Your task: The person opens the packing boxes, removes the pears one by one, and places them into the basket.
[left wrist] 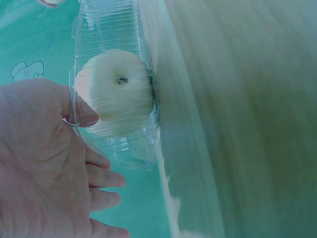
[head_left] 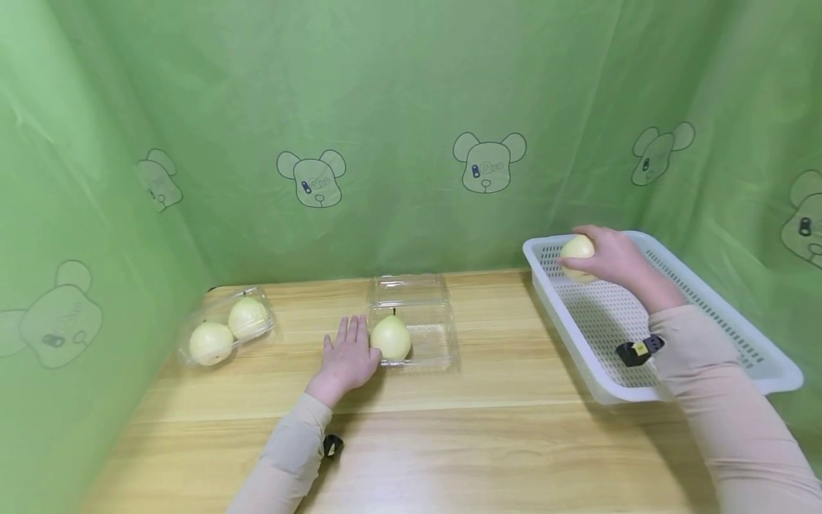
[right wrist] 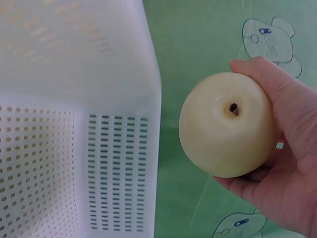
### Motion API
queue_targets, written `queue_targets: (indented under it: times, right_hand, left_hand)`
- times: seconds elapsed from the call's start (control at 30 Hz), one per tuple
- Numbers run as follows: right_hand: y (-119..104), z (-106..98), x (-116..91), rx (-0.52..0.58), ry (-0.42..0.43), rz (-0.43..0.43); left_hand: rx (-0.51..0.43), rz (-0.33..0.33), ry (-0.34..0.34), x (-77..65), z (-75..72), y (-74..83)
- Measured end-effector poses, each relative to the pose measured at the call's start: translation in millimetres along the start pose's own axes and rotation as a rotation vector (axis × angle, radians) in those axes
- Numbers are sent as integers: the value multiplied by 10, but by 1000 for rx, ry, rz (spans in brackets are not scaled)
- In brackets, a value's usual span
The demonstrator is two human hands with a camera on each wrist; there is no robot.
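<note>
My right hand [head_left: 610, 255] grips a pale yellow pear [head_left: 577, 257] above the far left part of the white basket [head_left: 559, 307]. In the right wrist view the pear [right wrist: 228, 126] sits between thumb and fingers, its dark end toward the camera. My left hand [head_left: 349, 359] lies with fingers straight beside an open clear plastic clamshell box [head_left: 433, 343]. One pear [head_left: 390, 338] stands in the left half of that box, stem up. The left wrist view shows the left thumb [left wrist: 86, 115] at the box's wall, near the pear [left wrist: 116, 91] behind the ribbed plastic.
At the left of the wooden table [head_left: 462, 442] stands another clear box [head_left: 268, 314] with two pears [head_left: 212, 343] in it. Green curtains [head_left: 398, 86] with bear heads close in the back and sides. The basket takes up the table's right side.
</note>
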State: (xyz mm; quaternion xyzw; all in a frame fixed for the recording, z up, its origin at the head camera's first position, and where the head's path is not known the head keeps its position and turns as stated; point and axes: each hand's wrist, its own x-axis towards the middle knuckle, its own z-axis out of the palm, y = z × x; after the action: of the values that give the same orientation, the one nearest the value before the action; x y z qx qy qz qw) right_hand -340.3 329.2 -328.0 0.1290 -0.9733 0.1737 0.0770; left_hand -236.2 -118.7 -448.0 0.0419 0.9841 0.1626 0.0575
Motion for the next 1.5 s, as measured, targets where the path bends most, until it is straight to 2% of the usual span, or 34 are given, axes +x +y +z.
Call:
queue_targets:
  times: [0.7,1.5]
  right_hand:
    - [485,17,99,-22,-6,83]
    - [884,201,105,-19,4,117]
  left_hand:
    - [3,-1,-3,17,9,-4]
    - [-2,3,0,0,-14,3]
